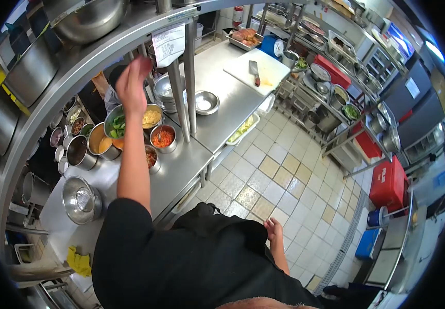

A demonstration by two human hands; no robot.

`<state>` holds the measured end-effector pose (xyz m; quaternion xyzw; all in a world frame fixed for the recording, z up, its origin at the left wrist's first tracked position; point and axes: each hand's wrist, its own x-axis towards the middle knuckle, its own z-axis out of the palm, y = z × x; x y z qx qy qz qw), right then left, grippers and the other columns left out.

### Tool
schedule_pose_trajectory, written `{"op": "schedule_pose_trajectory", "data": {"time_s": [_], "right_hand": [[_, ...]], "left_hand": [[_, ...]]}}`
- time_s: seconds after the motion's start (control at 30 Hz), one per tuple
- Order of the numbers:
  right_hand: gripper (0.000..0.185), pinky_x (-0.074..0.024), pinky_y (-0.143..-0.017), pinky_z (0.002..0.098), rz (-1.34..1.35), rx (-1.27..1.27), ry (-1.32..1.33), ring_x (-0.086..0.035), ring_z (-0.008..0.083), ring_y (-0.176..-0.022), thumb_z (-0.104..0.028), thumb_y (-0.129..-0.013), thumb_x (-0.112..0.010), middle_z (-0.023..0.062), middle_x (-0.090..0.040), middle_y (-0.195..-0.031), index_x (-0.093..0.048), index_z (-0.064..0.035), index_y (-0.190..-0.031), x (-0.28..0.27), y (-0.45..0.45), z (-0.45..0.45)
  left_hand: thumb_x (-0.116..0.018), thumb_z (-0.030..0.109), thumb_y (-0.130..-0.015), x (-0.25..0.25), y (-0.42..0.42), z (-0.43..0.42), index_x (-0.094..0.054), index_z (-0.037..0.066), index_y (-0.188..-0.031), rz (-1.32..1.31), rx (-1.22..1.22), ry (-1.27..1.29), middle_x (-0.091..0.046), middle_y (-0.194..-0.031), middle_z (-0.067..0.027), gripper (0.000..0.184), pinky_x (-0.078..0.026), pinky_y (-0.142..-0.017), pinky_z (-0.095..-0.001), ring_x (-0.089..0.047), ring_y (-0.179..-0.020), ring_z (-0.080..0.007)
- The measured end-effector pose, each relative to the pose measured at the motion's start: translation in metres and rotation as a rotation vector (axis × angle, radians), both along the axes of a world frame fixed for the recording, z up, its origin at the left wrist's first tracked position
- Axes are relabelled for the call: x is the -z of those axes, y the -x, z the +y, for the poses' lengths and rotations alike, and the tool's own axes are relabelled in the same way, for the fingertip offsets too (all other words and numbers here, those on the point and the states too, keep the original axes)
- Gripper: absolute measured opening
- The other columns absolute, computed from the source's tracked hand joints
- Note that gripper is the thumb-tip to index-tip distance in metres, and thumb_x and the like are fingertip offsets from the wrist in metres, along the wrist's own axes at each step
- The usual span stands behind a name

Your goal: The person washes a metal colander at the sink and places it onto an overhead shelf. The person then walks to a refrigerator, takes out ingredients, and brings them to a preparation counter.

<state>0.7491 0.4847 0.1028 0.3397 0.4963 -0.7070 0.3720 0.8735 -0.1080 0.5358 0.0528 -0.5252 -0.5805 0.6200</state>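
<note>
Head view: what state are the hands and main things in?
Left hand: raised, blurred, grip unclear.
Right hand: lowered, loosely curled, nothing visibly held.
Round steel pot of chopped orange-red food: uncovered.
White printed paper: hanging.
Red-handled steel knife: lying on white rectangular cutting board.
Yellow cloth: crumpled.
</note>
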Motion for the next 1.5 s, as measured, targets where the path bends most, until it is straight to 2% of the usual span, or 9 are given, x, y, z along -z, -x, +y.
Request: {"op": "schedule_pose_trajectory", "data": {"time_s": [0.17, 0.37, 0.43, 0.5, 0.6, 0.97, 1.03, 1.33, 1.5], "right_hand": [[0.04, -0.0473, -0.075, 0.0428, -0.054, -0.1, -0.221, -0.056, 0.026, -0.084, -0.022, -0.091, -0.046, 0.0105, -0.054, -0.108, -0.042, -0.0054, -0.127, 0.038, 0.026, 0.045], [0.041, -0.0459, -0.082, 0.0447, -0.078, -0.572, -0.496, -0.06, 0.0346, -0.088, -0.025, -0.089, -0.047, 0.0157, -0.06, -0.112, -0.05, -0.0047, -0.124, 0.108, 0.052, 0.099], [0.039, -0.0468, -0.077, 0.0422, 0.599, -1.493, -0.525, -0.061, 0.0339, -0.083, -0.026, -0.089, -0.048, 0.0158, -0.063, -0.104, -0.053, -0.0049, -0.122, 0.238, 0.106, 0.152], [0.037, -0.0478, -0.067, 0.0382, 1.056, -1.747, -0.542, -0.06, 0.0302, -0.072, -0.023, -0.088, -0.05, 0.0158, -0.065, -0.097, -0.057, -0.0045, -0.119, 0.175, 0.14, 0.126], [0.034, -0.0486, -0.066, 0.0388, 0.098, -0.904, -0.391, -0.061, 0.0297, -0.077, -0.022, -0.087, -0.052, 0.0152, -0.064, -0.098, -0.057, -0.0046, -0.116, 0.159, 0.207, 0.082], [0.025, -0.0499, -0.06, 0.0359, 0.344, -0.759, -0.282, -0.06, 0.0224, -0.075, -0.024, -0.085, -0.052, 0.0095, -0.057, -0.09, -0.053, -0.0052, -0.101, -0.005, 0.363, 0.005], [0.025, -0.0498, -0.061, 0.0376, 0.327, -0.796, -0.31, -0.06, 0.0234, -0.075, -0.025, -0.086, -0.053, 0.0091, -0.057, -0.09, -0.053, -0.0058, -0.101, 0.003, 0.364, 0.024], [0.028, -0.0458, -0.066, 0.0432, 0.305, -1.326, -0.461, -0.058, 0.0256, -0.08, -0.027, -0.086, -0.055, 0.0103, -0.059, -0.094, -0.055, -0.0079, -0.106, 0.188, 0.357, 0.162], [0.028, -0.0453, -0.066, 0.0427, 0.628, -1.625, -0.414, -0.058, 0.0255, -0.082, -0.027, -0.086, -0.055, 0.011, -0.06, -0.095, -0.056, -0.0077, -0.107, 0.231, 0.39, 0.167]], "left_hand": [[-0.054, 0.027, -0.091, 0.163, -0.001, 0.06, -0.056, 0.007, -0.077, -0.331, -0.225, -0.351, -0.051, -0.068, 0.003, 0.025, -0.036, -0.055, -0.0207, -0.045, -0.061, -0.0055], [-0.06, 0.014, -0.086, 0.238, 0.044, 0.159, -0.064, 0.0, -0.099, -0.847, 0.265, -0.415, -0.064, -0.081, -0.0028, 0.019, -0.048, -0.062, -0.0224, -0.059, -0.071, -0.0086], [-0.06, 0.014, -0.086, 0.244, 0.074, 0.166, -0.064, -0.001, -0.098, -0.829, 0.237, -0.409, -0.064, -0.081, -0.0032, 0.02, -0.048, -0.062, -0.0228, -0.059, -0.07, -0.0086], [-0.06, 0.015, -0.086, 0.243, 0.103, 0.173, -0.064, 0.0, -0.099, -0.854, 0.223, -0.391, -0.064, -0.081, -0.0027, 0.02, -0.048, -0.062, -0.0228, -0.058, -0.07, -0.0081], [-0.059, 0.018, -0.088, 0.243, 0.142, 0.189, -0.064, 0.003, -0.101, -0.951, 0.245, -0.336, -0.064, -0.083, -0.001, 0.021, -0.047, -0.064, -0.023, -0.058, -0.071, -0.0075], [-0.059, 0.018, -0.073, 0.535, -0.083, 0.279, -0.062, 0.008, -0.069, -1.751, 0.044, 0.665, -0.06, -0.071, -0.0149, 0.011, -0.048, -0.064, -0.0442, -0.057, -0.066, -0.0335], [-0.057, 0.017, -0.081, 0.454, -0.101, 0.33, -0.066, 0.004, -0.085, -2.159, 0.171, -0.613, -0.064, -0.083, -0.015, 0.016, -0.052, -0.057, -0.0419, -0.065, -0.068, -0.0286], [-0.063, 0.035, -0.082, 0.45, -0.083, 0.418, -0.064, 0.003, -0.104, -1.861, 0.235, -1.144, -0.064, -0.096, -0.0129, 0.039, -0.051, -0.065, -0.0423, -0.065, -0.08, -0.0263], [-0.059, 0.03, -0.081, 0.42, -0.016, 0.352, -0.067, 0.007, -0.097, -1.908, 0.334, -0.69, -0.065, -0.096, -0.0117, 0.029, -0.051, -0.062, -0.0386, -0.065, -0.078, -0.0236]]}}
